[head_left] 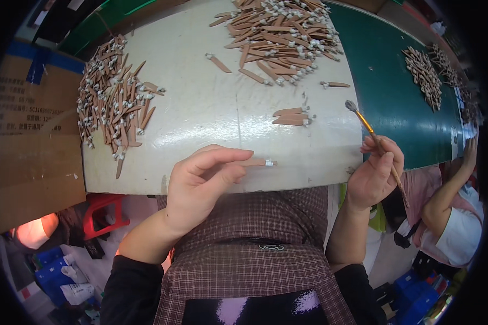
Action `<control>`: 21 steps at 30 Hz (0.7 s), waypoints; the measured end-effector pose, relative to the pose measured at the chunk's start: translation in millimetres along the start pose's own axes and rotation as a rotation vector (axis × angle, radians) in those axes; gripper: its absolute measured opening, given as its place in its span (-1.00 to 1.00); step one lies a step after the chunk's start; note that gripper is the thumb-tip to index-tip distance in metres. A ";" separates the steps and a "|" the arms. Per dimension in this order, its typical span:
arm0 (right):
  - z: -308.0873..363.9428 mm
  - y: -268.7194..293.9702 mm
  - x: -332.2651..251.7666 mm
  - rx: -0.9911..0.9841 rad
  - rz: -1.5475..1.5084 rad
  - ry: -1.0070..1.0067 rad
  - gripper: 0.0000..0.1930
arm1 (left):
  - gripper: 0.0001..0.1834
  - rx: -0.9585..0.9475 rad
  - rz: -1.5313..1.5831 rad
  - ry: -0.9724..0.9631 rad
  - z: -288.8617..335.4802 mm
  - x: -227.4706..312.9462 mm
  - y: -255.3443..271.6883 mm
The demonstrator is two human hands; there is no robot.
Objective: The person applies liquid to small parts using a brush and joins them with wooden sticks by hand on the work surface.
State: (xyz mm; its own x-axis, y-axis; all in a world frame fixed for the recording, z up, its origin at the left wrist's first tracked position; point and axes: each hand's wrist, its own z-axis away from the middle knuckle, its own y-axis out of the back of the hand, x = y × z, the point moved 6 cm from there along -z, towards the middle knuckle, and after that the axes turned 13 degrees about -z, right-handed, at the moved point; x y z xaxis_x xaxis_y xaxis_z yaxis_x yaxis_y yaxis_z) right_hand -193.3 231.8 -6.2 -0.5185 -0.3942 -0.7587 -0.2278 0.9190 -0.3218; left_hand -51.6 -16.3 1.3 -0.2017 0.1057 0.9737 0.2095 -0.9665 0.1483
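My left hand [209,173] is near the front edge of the white table, its thumb and index finger closed on the end of a small brown strip [260,162]. The strip's white-and-grey tip sticks out to the right. In my right hand [375,173] is a paintbrush [370,128], gripped by its thin wooden handle. Its dark bristles point up and away from me, over the table's right part. Beyond my hands lie a few similar brown strips [291,116] with pale tips. Another single strip [339,84] lies farther back.
A large heap of strips [284,40] covers the back of the white table [200,108]; a second heap [114,103] lies at left beside a cardboard box [30,135]. More pieces [423,78] rest on the green surface [387,81]. A co-worker's arm [450,184] is at right.
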 end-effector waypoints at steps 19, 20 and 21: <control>21.8 -50.9 -51.9 -0.507 -0.012 0.073 -0.88 | -0.72 0.158 -0.403 -0.445 -0.8 44.5 -15.2; 21.3 -53.0 -50.5 -0.539 0.015 0.064 -0.88 | -0.72 0.148 -0.419 -0.442 -0.3 45.4 -15.4; 21.8 -54.8 -49.3 -0.572 0.043 0.055 -0.88 | -0.72 0.149 -0.420 -0.442 0.9 44.6 -16.2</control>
State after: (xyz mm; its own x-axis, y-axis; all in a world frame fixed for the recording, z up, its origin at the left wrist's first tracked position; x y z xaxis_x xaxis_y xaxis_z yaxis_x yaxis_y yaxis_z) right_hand -137.2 201.0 36.5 -0.5759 -0.3700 -0.7290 -0.6070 0.7909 0.0781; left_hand -63.2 4.3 42.5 0.1126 0.5867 0.8020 0.3358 -0.7821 0.5250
